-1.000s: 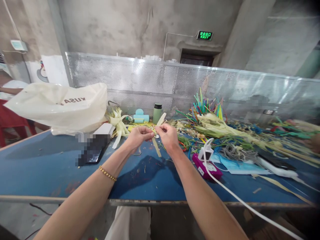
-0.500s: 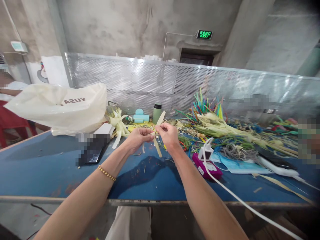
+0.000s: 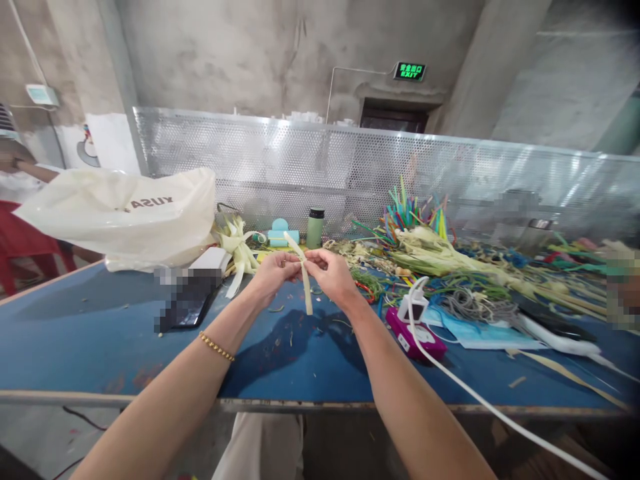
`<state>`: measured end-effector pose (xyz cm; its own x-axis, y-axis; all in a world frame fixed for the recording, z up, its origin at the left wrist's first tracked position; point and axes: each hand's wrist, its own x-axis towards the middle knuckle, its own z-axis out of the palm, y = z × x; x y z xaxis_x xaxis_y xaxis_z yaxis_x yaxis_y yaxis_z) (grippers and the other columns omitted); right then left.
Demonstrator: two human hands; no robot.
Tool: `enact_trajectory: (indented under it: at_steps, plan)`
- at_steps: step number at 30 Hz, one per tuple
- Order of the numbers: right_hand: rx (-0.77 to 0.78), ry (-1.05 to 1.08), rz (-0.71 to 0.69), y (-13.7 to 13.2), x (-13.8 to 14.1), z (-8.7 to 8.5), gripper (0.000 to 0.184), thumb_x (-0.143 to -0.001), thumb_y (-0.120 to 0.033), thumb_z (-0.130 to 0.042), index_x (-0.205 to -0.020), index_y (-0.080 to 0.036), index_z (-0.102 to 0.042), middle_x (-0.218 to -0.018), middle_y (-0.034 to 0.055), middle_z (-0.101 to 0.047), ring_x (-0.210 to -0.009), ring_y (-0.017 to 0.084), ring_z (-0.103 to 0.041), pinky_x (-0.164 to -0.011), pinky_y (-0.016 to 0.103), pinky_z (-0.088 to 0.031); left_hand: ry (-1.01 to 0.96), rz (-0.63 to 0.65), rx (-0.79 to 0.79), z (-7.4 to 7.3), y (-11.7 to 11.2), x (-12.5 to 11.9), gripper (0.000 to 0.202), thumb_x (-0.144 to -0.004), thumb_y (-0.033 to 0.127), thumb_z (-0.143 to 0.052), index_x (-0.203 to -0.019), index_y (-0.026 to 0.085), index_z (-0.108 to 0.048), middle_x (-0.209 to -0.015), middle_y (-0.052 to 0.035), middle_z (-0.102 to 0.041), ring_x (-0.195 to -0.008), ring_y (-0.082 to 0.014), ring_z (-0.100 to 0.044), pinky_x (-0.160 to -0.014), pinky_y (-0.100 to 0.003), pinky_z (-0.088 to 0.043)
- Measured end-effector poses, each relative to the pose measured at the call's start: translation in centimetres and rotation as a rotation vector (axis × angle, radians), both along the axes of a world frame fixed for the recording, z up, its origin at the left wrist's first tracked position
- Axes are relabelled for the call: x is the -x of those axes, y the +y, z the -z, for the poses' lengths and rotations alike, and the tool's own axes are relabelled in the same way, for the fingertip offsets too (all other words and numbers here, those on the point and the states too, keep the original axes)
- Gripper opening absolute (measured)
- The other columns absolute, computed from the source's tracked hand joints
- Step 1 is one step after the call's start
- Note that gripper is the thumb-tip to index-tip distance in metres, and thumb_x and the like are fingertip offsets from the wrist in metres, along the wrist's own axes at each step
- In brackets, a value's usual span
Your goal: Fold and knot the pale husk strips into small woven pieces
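Note:
Both hands meet above the blue table (image 3: pixel 165 367), pinching a pale yellow-green plant strip (image 3: pixel 307 297). My left hand (image 3: pixel 276 272) grips it from the left with thumb and forefinger; a gold bead bracelet (image 3: pixel 216 346) circles that wrist. From the right, my right hand (image 3: pixel 331 272) pinches the same spot. One end of the strip hangs below the fingers and the other points up and left. The middle is hidden by the fingertips. Left of the hands lies a tied bunch of similar pale strips (image 3: pixel 240 247).
A white plastic bag (image 3: pixel 125 220) and a phone (image 3: pixel 187 307) lie left. Behind stand a green bottle (image 3: pixel 315 228) and perforated metal screen (image 3: pixel 250 153). A purple power socket (image 3: pixel 417 333) with a white cable, tangled cords (image 3: pixel 470 303) and a leaf bundle (image 3: pixel 430 247) are right.
My hands have drawn closer together and slightly left. The strip has turned: its upper end leaned right before and leans left now, and its lower end hangs more upright.

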<state>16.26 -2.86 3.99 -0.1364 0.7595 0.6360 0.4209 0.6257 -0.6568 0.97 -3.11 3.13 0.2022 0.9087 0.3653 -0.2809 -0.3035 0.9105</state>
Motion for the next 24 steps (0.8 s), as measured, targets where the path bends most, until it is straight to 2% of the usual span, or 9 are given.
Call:
enact_trajectory:
  at_steps: [4,8,12,19,24]
  plan:
    - [-0.051,-0.033,-0.014,-0.31,0.05,-0.2,0.035,-0.079,-0.019,-0.061,-0.114,-0.017,-0.064,-0.087,0.0052,-0.071,-0.074,0.016,-0.065,-0.073,0.029,-0.051,0.02,-0.082,-0.021,0.11,0.18,-0.01,0.013,-0.072,0.017,-0.072,-0.074,0.013,-0.06,-0.06,-0.0023,-0.064,-0.055,-0.011,-0.058,-0.058,-0.025,-0.044]
    - [-0.182,-0.192,0.005,-0.63,0.07,-0.37,0.02,-0.082,-0.019,-0.062,-0.1,-0.018,-0.071,-0.097,0.0072,-0.07,-0.089,0.019,-0.064,-0.081,0.031,-0.048,0.032,-0.11,-0.035,0.22,0.16,-0.06,0.014,-0.073,0.016,-0.07,-0.081,0.013,-0.058,-0.059,-0.0005,-0.063,-0.055,-0.0112,-0.058,-0.061,-0.026,-0.047]
    - [-0.238,-0.258,0.078,-0.57,0.04,-0.32,0.015,-0.08,-0.018,-0.066,-0.094,-0.018,-0.072,-0.091,0.0064,-0.07,-0.085,0.018,-0.063,-0.079,0.03,-0.047,0.06,-0.125,-0.06,0.2,-0.05,-0.26,0.016,-0.076,0.013,-0.066,-0.086,0.014,-0.054,-0.058,0.0018,-0.061,-0.055,-0.0117,-0.059,-0.061,-0.026,-0.047]
    - [-0.211,-0.174,0.093,-0.35,0.0,-0.12,0.01,-0.08,-0.016,-0.063,-0.088,-0.016,-0.069,-0.087,0.0058,-0.07,-0.076,0.017,-0.065,-0.074,0.029,-0.05,0.055,-0.089,-0.044,-0.16,-0.37,-0.49,0.01,-0.079,0.01,-0.06,-0.075,0.015,-0.052,-0.057,-0.0009,-0.063,-0.051,-0.0109,-0.057,-0.058,-0.025,-0.046]
    - [-0.169,-0.103,0.061,-0.07,-0.05,0.1,0.009,-0.08,-0.019,-0.064,-0.087,-0.016,-0.068,-0.084,0.0058,-0.071,-0.076,0.017,-0.067,-0.075,0.029,-0.052,0.024,-0.077,-0.007,-0.23,-0.4,-0.41,0.013,-0.075,0.013,-0.065,-0.071,0.015,-0.054,-0.058,-0.0023,-0.064,-0.053,-0.0119,-0.058,-0.057,-0.026,-0.045]
